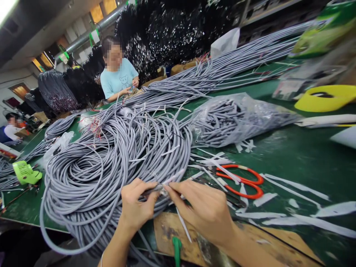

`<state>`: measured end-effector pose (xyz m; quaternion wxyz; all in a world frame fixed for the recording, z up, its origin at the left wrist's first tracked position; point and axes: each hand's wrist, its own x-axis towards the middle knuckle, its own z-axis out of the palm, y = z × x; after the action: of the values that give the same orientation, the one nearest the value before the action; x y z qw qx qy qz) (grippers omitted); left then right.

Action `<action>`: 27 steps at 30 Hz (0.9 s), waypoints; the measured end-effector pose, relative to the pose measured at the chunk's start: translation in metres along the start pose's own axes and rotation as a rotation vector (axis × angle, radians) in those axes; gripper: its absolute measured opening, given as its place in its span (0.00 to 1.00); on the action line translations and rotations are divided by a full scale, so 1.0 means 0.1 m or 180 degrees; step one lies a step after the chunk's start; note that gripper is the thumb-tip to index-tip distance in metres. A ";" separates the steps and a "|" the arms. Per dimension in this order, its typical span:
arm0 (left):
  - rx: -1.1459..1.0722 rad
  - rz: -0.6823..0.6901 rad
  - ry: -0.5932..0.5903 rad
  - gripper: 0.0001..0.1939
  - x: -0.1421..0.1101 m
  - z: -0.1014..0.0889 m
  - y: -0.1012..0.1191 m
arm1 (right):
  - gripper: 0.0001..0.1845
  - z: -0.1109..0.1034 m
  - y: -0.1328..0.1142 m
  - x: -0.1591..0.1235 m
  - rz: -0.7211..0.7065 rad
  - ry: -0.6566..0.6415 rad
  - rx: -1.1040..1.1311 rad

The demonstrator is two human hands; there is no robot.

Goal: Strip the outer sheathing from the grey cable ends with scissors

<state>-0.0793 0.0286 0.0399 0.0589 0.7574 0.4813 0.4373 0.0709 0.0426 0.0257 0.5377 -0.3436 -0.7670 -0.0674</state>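
Note:
My left hand (137, 202) is closed, thumb and fingers pinching the end of a grey cable (152, 190). My right hand (207, 209) meets it there in a pinch, its fingertips on the small pale bit at the cable's tip; the exact piece is too small to make out. A thin white strip (183, 224) hangs down below the right fingers. Both hands are at the front edge of a big coil of grey cables (83, 163), which spreads to the left and behind them. Scissors with red-orange handles (257, 180) lie just beyond my right hand.
A clear bag of short grey tubes (222, 120) lies behind the scissors. White strips (300, 220) are scattered over the green table (280, 148). A light-green fan (26, 172) stands at left. Across the table a person in a light-blue shirt (118, 79) works beside long cable bundles (236, 59).

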 end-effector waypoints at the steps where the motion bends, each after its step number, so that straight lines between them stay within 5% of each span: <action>1: -0.0022 -0.0109 -0.0006 0.06 -0.01 0.01 0.01 | 0.10 0.01 -0.01 -0.01 0.0046 0.0010 0.0020; 7: -0.0327 -0.0202 -0.0370 0.07 0.00 0.01 0.03 | 0.08 0.01 0.01 0.00 0.0581 0.0052 0.0360; 10: -0.0503 -0.0254 -0.0483 0.09 0.01 0.00 0.02 | 0.07 0.01 0.04 0.01 0.1377 0.0147 0.0832; 15: -0.0987 -0.0981 -0.0435 0.10 0.00 -0.03 -0.02 | 0.12 0.09 0.05 0.01 0.2637 0.0573 0.1850; 21: -0.2040 -0.1785 -0.0275 0.17 0.00 -0.04 -0.06 | 0.21 0.06 0.23 0.11 0.3659 0.1799 0.3025; 23: -0.2177 -0.1882 -0.0327 0.21 0.01 -0.04 -0.05 | 0.20 0.04 0.24 0.14 0.3632 0.1431 0.3136; 27: -0.2049 -0.1813 -0.0580 0.23 0.02 -0.03 0.00 | 0.17 0.09 0.08 0.15 0.3232 -0.0380 0.3356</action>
<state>-0.0811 0.0299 0.0427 0.4523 0.5731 0.5029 0.4627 0.0655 0.0597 0.0328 0.5539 -0.3554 -0.4718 0.5868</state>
